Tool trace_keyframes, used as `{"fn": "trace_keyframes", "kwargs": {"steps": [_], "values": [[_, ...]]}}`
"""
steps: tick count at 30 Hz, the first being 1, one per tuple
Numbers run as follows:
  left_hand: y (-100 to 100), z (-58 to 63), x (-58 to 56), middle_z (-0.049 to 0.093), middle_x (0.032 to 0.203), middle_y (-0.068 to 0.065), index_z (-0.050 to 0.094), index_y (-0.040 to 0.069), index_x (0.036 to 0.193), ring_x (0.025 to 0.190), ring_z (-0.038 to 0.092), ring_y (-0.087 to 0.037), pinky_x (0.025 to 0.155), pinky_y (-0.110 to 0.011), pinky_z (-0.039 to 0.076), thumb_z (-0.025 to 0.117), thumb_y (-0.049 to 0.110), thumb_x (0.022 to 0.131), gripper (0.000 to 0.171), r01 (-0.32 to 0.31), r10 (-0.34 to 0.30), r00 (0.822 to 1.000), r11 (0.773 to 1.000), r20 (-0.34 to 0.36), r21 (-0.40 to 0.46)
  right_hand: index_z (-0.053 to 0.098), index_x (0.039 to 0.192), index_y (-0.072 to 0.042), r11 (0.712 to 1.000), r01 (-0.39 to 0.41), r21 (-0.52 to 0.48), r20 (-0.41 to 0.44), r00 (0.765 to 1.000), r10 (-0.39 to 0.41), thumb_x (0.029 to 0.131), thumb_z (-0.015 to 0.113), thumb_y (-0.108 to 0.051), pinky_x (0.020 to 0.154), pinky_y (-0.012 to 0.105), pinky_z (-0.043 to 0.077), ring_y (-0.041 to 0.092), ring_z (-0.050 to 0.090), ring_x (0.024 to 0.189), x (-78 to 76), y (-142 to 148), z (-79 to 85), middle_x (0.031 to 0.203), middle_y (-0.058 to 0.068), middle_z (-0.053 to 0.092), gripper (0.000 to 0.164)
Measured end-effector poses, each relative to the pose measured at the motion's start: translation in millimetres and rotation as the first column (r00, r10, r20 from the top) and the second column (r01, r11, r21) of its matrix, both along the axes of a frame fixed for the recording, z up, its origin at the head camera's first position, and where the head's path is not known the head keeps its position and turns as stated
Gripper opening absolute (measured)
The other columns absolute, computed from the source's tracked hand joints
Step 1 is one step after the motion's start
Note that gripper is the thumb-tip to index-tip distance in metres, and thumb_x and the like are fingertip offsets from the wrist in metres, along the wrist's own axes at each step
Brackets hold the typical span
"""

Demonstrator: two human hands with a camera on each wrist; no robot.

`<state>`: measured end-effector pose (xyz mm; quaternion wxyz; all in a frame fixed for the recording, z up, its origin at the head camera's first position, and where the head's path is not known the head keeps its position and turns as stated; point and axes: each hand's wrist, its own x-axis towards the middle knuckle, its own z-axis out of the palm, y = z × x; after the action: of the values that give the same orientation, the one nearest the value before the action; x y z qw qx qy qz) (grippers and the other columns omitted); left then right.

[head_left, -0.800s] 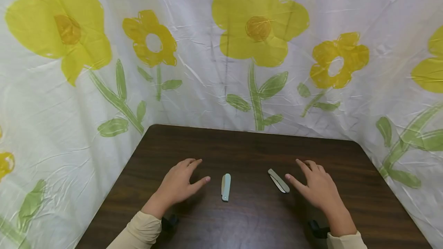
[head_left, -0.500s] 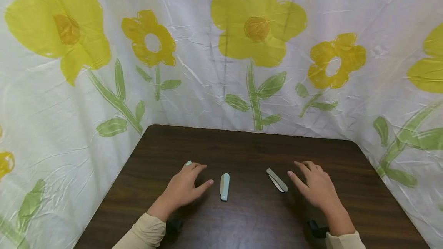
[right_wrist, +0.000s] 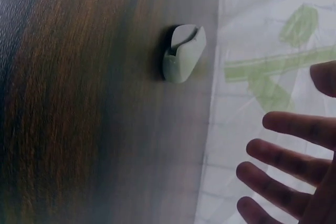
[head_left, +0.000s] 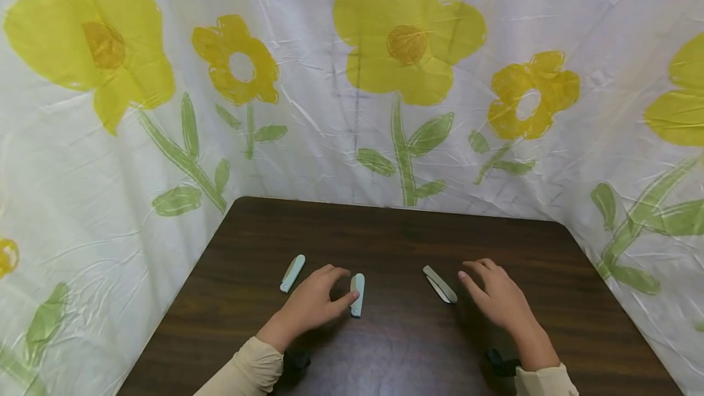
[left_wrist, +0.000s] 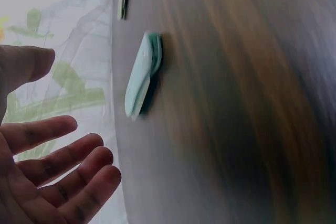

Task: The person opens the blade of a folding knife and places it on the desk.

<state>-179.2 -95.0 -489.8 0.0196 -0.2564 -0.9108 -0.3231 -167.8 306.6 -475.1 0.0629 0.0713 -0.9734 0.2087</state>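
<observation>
Three folded pocket knives lie apart on the table. One light-blue pocket knife (head_left: 293, 273) is at the left, beyond my left hand (head_left: 316, 301). A second light-blue pocket knife (head_left: 358, 295) lies in the middle, and my left thumb overlaps its edge in the head view. The left wrist view shows a light-blue knife (left_wrist: 142, 77) off the spread fingers (left_wrist: 79, 182). The grey-green pocket knife (head_left: 440, 285) lies slantwise to the left of my right hand (head_left: 500, 298), whose fingers are spread and hold nothing. In the right wrist view this grey-green knife (right_wrist: 184, 53) sits apart from the fingertips.
The dark wood-grain table (head_left: 385, 359) has rounded far corners. A white curtain (head_left: 308, 157) printed with yellow flowers hangs around its back and sides. Dark wrist-worn gear (head_left: 502, 362) shows under the right wrist.
My left hand has moved right toward the middle knife, uncovering the left light-blue knife that it hid before. The right hand has barely moved, and the knives lie where they were.
</observation>
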Motion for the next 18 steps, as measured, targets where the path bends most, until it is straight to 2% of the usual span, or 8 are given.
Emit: {"fn": "trace_keyframes", "kwargs": {"steps": [8, 13, 18], "values": [[26.9, -2.3, 0.3, 0.064, 0.125, -0.013, 0.063, 0.002, 0.141, 0.079, 0.060, -0.013, 0.070, -0.023, 0.051, 0.068, 0.041, 0.105, 0.053, 0.100, -0.103, 0.993, 0.993, 0.058, 0.063, 0.066, 0.139, -0.003, 0.999, -0.007, -0.048, 0.021, 1.000, 0.008, 0.111, 0.056, -0.042, 0.091, 0.064, 0.055, 0.043, 0.065, 0.118, 1.1, 4.5, -3.1, 0.135, 0.021, 0.065, 0.049], [39.4, -3.5, -0.5, 0.062, 0.126, -0.014, 0.062, 0.001, 0.141, 0.085, 0.059, -0.012, 0.074, -0.024, 0.052, 0.068, 0.040, 0.105, 0.053, 0.111, -0.117, 0.990, 0.991, 0.075, 0.081, 0.066, 0.138, -0.002, 0.998, 0.000, -0.059, 0.046, 0.999, 0.003, 0.109, 0.060, -0.040, 0.086, 0.061, 0.057, 0.040, 0.068, 0.112, -0.1, 2.1, -6.1, 0.135, 0.021, 0.065, 0.048], [51.2, -4.9, -0.9, 0.063, 0.118, -0.013, 0.064, 0.003, 0.140, 0.085, 0.055, -0.012, 0.074, -0.025, 0.049, 0.068, 0.043, 0.104, 0.054, 0.104, -0.115, 0.987, 0.989, 0.112, 0.100, 0.067, 0.137, -0.003, 0.997, -0.004, -0.077, 0.060, 0.998, 0.008, 0.108, 0.063, -0.035, 0.087, 0.060, 0.057, 0.038, 0.068, 0.112, -3.3, -1.5, -9.7, 0.136, 0.020, 0.066, 0.044]]}}
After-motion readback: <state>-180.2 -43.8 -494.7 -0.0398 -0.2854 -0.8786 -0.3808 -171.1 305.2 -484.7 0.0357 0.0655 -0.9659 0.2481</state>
